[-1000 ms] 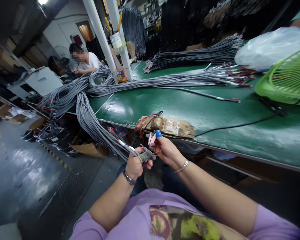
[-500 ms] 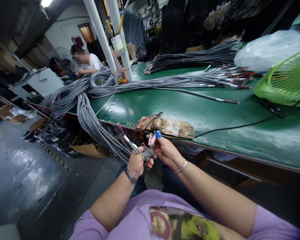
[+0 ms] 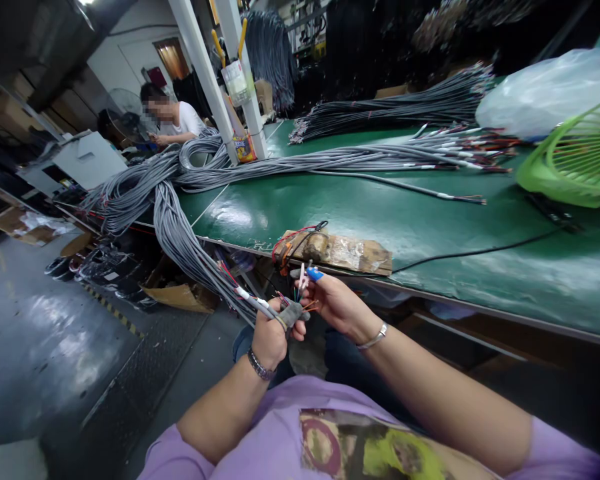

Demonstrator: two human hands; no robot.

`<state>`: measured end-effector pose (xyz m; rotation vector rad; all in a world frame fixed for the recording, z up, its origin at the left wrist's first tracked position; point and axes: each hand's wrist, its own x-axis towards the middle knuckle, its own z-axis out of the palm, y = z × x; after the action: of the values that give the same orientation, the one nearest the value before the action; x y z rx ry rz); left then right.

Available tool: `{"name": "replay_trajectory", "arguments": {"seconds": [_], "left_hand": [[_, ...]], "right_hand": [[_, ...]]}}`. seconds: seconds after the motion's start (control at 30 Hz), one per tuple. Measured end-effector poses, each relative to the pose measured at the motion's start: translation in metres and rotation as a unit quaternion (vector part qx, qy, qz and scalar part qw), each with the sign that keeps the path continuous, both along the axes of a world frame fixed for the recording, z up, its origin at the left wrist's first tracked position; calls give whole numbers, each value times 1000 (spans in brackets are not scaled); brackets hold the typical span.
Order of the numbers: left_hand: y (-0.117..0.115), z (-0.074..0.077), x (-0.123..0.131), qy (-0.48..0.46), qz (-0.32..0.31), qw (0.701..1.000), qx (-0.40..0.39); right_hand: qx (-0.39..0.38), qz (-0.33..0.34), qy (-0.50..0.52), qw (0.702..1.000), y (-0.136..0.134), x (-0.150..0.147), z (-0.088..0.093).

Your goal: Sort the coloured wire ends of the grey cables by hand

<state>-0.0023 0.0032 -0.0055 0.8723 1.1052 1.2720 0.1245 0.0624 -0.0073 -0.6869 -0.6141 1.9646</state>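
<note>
Wrapped round a grey cable (image 3: pixel 261 304), my left hand (image 3: pixel 273 333) is closed, its thumb in a grey finger cover. Thin coloured wires (image 3: pixel 310 306) fan out past that thumb toward my other hand. My right hand (image 3: pixel 341 303), with blue wrapping on a fingertip, pinches a small pale pink clip-like tool (image 3: pixel 303 273) just above the wires. What the tool's tip touches is too small to tell. Close behind both hands, at the bench edge, lies a wooden block (image 3: pixel 375 257) with tape, an orange clamp-like part and red and black leads.
Grey cable bundles (image 3: pixel 180 227) hang over the left edge of the green bench (image 3: pixel 260 207); more cables (image 3: pixel 340 160) lie along it. A green fan (image 3: pixel 575 160), a plastic bag (image 3: pixel 530 93) and white posts (image 3: pixel 205 73) stand there. A co-worker (image 3: pixel 183 120) sits at the far left.
The grey cable in my left hand has tilted lower to the left. My right hand has turned the pink tool more upright, and its blue-wrapped fingertip now points further left.
</note>
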Motion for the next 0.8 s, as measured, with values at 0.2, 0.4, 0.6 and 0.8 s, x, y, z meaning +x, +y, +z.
{"name": "replay_trajectory", "arguments": {"seconds": [0.2,0.4,0.6,0.8], "left_hand": [[6,3,4,-9,17,1000,-5],[9,3,5,14,7,1000,-15],[10,1,6,32,-6,999,-17],[6,-1,4,19,2,1000,-11]], "right_hand": [[23,-37,4,999,1,-5,-6],[-5,-7,25,1000,8,-7,-9],[-27,-41,39,998,11,-11,-8],[-33,-19,48,998,6,-8,-9]]}}
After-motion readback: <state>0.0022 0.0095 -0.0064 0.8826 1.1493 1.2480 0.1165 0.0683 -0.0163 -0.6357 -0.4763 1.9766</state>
